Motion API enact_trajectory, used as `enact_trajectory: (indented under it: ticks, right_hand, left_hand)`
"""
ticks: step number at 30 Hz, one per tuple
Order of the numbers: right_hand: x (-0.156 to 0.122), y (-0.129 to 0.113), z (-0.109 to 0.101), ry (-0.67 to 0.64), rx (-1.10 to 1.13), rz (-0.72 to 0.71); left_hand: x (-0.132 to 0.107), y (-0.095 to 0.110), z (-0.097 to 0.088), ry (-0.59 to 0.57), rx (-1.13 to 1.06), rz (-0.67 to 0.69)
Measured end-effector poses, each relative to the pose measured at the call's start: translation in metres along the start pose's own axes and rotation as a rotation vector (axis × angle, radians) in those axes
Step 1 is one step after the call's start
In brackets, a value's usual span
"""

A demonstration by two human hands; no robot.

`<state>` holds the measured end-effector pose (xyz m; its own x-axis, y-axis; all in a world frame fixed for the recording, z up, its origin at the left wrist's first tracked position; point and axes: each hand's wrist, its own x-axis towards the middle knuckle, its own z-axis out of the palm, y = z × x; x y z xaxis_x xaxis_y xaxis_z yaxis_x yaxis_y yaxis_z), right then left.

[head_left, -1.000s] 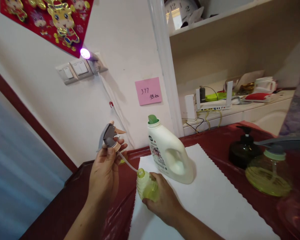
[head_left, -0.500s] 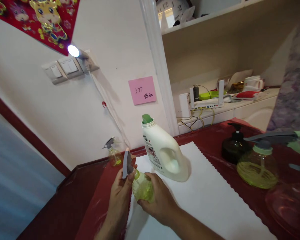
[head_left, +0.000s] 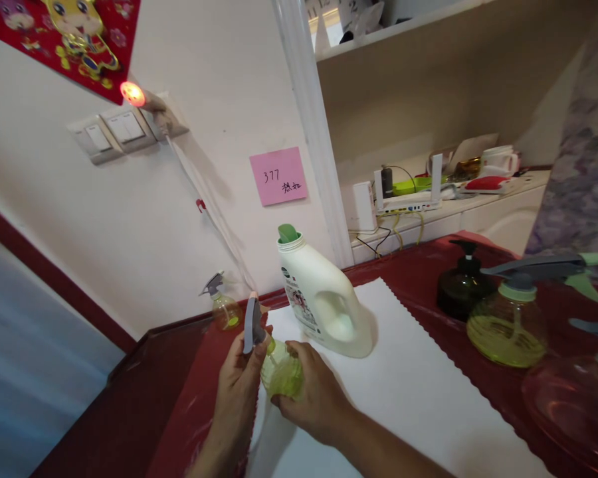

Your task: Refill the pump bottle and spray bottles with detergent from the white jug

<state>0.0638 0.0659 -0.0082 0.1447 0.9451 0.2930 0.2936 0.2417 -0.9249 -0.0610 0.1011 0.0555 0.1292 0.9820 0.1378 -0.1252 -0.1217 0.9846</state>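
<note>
My left hand (head_left: 236, 385) is closed round a grey spray head (head_left: 252, 324) that sits on the neck of a small yellow-green bottle (head_left: 280, 373). My right hand (head_left: 313, 393) wraps round the bottle's body and holds it above the near left corner of a white mat (head_left: 408, 398). A white detergent jug (head_left: 323, 300) with a green cap stands on the mat just behind the hands.
A small spray bottle (head_left: 220, 304) stands by the wall at the back left of the red table (head_left: 169, 385). A dark pump bottle (head_left: 462, 282), a round yellow sprayer (head_left: 511, 318) and a pink sprayer (head_left: 573, 405) stand at the right. A cluttered shelf runs behind.
My left hand brought the spray head down from up at the left onto the bottle's neck, its tube now inside. The view has drifted slightly.
</note>
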Motion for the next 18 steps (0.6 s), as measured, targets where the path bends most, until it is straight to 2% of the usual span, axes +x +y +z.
enact_trajectory:
  ticks: [4,11,18]
  right_hand:
    - [0.000,0.000,-0.001,-0.008,-0.006,-0.007]
    - [-0.003,0.005,0.004,-0.008,-0.017,-0.019]
    - [-0.002,0.007,0.004,0.014,-0.032,-0.040]
  left_hand:
    - [0.002,-0.002,-0.002,-0.017,-0.008,-0.001]
    - [0.005,-0.011,-0.009,-0.036,0.129,0.061]
    - [-0.001,-0.022,-0.007,-0.005,0.073,0.076]
